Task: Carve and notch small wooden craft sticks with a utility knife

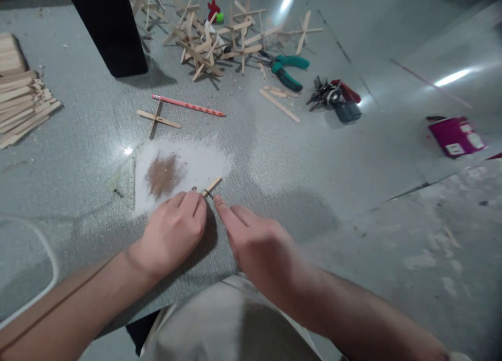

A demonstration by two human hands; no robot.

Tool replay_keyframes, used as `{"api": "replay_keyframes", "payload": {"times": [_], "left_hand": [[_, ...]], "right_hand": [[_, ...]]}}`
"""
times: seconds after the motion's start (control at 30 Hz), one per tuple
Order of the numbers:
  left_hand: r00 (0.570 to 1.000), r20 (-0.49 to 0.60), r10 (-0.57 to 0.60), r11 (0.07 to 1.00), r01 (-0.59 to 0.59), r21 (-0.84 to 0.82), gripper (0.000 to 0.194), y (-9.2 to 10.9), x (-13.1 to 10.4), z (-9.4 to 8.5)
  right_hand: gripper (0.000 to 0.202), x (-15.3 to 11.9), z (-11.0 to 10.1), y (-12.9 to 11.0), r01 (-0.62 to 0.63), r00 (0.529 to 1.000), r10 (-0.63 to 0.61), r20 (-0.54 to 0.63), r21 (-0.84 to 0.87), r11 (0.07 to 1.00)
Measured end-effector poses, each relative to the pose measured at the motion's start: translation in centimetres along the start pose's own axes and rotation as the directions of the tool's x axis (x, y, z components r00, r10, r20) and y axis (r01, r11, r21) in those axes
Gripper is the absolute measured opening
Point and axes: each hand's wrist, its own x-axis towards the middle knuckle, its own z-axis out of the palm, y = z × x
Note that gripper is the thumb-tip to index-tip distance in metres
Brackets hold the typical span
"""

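Observation:
My left hand [176,228] is closed around a wooden craft stick [214,185], whose far end pokes out past the fingers to the upper right. My right hand [257,235] is closed too, its index finger stretched along a thin, dark, blade-like tool [209,194] that meets the stick beside my left fingers. Most of this tool is hidden in the hand. Beyond my left hand lies a patch of white powder [196,157] with a brown dust heap [164,174] on it. A clear set square [124,186] touches the patch's left side.
A pink pencil [188,105] lies near two crossed sticks [157,119]. Many crossed sticks [204,47] are heaped at the back, beside teal-handled pliers [288,71] and keys [335,99]. Stacked sticks [19,105] lie left, a black upright object [110,32] behind, a purple packet [457,135] right.

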Motion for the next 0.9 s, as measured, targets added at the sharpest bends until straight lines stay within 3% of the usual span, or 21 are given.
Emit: {"api": "replay_keyframes", "payload": {"times": [0.37,0.5,0.67,0.9], "left_hand": [[0.998,-0.006,-0.056,0.998,0.055,-0.038,0.035,-0.2,-0.1,0.3],[0.999,-0.001,-0.051,0.998,0.051,-0.048,0.034,-0.4,-0.3,0.2],[0.999,0.004,-0.040,0.997,0.040,-0.063,0.030,-0.5,-0.5,0.4],[0.996,0.052,-0.065,0.994,0.070,-0.087,0.026,-0.8,-0.9,0.7]], "right_hand": [[0.044,-0.2,1.7,0.9,0.075,0.997,-0.075,-0.008,0.035,0.997],[0.048,-0.4,1.7,1.1,0.036,0.998,-0.041,0.055,0.098,0.995],[0.048,-0.7,0.6,1.3,-0.055,0.998,0.059,-0.013,0.224,0.973],[0.041,0.4,-0.2,3.8,-0.198,0.980,0.167,0.107,0.519,0.831]]}}
